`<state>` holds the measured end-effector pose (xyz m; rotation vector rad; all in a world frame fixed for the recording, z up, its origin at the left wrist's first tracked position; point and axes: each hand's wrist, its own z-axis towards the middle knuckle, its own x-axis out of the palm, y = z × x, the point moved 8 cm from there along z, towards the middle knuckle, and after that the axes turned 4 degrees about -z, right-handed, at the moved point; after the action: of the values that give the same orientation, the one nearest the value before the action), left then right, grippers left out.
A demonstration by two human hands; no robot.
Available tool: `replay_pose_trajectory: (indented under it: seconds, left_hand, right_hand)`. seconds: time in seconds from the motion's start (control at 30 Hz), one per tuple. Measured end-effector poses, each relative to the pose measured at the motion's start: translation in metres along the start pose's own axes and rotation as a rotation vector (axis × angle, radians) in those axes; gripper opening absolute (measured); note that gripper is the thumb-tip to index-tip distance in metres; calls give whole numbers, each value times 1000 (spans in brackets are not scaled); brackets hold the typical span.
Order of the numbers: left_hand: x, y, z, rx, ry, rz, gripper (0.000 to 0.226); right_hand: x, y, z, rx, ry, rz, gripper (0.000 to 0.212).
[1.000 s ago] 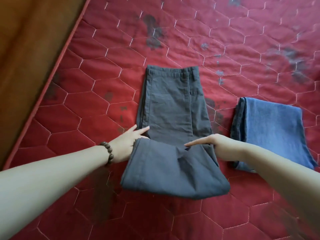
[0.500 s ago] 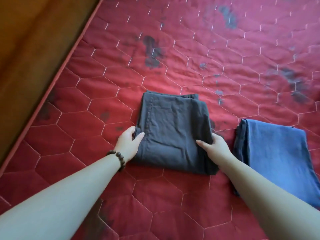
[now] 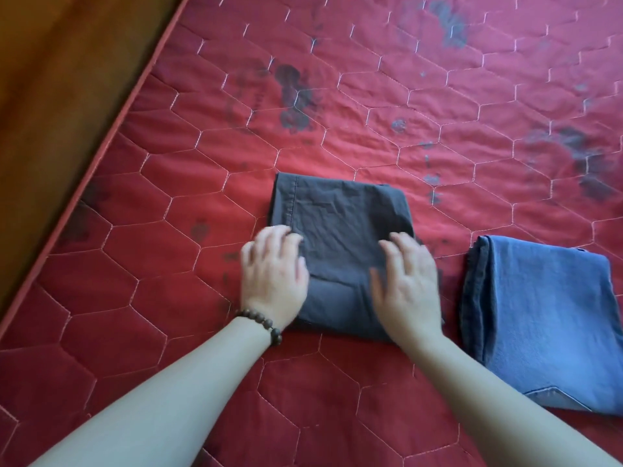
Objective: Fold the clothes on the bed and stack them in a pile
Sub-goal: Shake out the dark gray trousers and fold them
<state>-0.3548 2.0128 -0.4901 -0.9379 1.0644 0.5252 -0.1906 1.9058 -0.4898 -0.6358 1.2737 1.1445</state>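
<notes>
Dark grey trousers (image 3: 340,224) lie folded into a compact rectangle in the middle of the red quilted bed (image 3: 371,96). My left hand (image 3: 274,276), with a bead bracelet at the wrist, lies flat on the left near part of the fold, fingers straight. My right hand (image 3: 409,281) presses flat on the right near part, slightly blurred. A folded blue garment (image 3: 539,318) lies apart to the right of the grey one.
The bed's left edge (image 3: 101,156) runs diagonally, with brown wooden floor (image 3: 50,96) beyond it. Dark stains mark the quilt behind the grey trousers and at the far right.
The near half of the grey trousers was folded over onto the far half. My hands have moved from gripping the sides to lying flat on top of the fold.
</notes>
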Motion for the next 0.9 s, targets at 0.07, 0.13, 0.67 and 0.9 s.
replay_pose_trajectory:
  seconds: [0.07,0.13,0.67,0.9]
  left_hand:
    - [31,-22,-9,199,221,78,50]
    - [59,-21,-21,274,383,229,63]
    - [40,-19,21,113,108,180,47]
    - [87,-9,76,172,336,274,57]
  right_hand:
    - [26,28,-11,-201,153,-29,46]
    - [53,38,-21,-290,295,-70,50]
    - [41,-12,25,26,89,-57,51]
    - [93,34,82,-215,332,-102,55]
